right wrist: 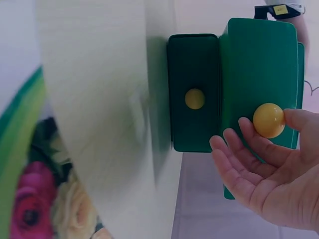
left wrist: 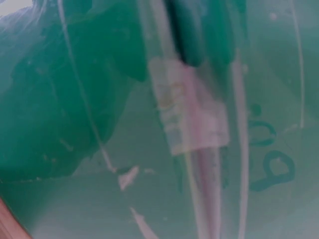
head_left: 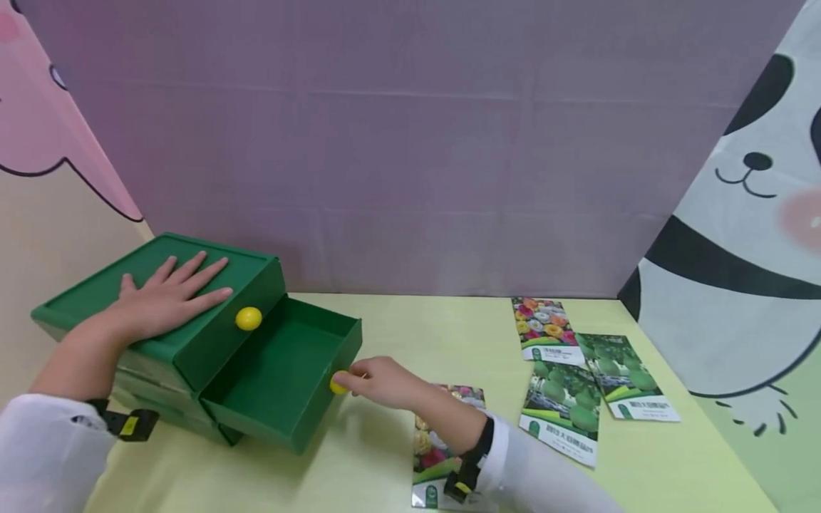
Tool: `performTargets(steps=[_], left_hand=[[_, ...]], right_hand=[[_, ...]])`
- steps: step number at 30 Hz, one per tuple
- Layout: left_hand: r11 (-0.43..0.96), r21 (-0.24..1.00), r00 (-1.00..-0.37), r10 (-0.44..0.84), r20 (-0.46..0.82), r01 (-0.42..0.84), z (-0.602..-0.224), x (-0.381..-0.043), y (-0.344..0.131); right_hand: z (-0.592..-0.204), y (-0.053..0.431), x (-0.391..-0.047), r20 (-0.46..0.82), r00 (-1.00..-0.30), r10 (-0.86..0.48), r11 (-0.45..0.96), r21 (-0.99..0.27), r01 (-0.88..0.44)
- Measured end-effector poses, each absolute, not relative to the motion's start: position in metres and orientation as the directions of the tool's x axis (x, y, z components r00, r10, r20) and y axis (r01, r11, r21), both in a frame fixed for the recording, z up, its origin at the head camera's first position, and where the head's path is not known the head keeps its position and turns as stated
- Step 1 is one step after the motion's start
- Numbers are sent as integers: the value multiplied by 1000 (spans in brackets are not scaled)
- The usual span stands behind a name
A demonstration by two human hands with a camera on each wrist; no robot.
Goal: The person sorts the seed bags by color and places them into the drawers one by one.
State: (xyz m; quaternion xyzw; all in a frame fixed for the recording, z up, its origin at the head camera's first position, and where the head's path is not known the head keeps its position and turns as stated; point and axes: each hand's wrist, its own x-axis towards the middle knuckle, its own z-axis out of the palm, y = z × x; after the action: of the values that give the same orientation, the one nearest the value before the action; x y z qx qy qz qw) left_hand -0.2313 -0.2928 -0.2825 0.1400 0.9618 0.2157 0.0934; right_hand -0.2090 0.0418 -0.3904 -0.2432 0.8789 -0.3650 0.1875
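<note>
A green drawer cabinet (head_left: 96, 288) stands at the left of the table. My left hand (head_left: 163, 303) lies flat on its top, fingers spread. Below a closed upper drawer with a yellow knob (head_left: 248, 318), another drawer (head_left: 343, 350) is pulled out, its green inside in sight. My right hand (head_left: 388, 385) pinches that drawer's round yellow knob (right wrist: 269, 120) with thumb and forefinger; the other fingers are loosely bent in the right wrist view. There, a lower drawer front (right wrist: 194, 59) with its own knob appears closed. Close-up green plastic (left wrist: 109, 119) fills the left wrist view.
Under my right forearm lies a flower-printed seed packet (head_left: 431, 445). Farther right are another flower packet (head_left: 544, 326) and two packets picturing green fruit, one nearer (head_left: 563, 406) and one behind it (head_left: 618, 367). A purple cloth backdrop (head_left: 410, 157) rises behind the table.
</note>
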Motion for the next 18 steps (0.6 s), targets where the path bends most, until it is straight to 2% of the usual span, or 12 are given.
performTargets(steps=[18], left_hand=[[868,429,-940,322,-109,248,-285,-235,-295]], right_hand=[[-396,61,-193,-223,-813,-538,618,-760,-200]])
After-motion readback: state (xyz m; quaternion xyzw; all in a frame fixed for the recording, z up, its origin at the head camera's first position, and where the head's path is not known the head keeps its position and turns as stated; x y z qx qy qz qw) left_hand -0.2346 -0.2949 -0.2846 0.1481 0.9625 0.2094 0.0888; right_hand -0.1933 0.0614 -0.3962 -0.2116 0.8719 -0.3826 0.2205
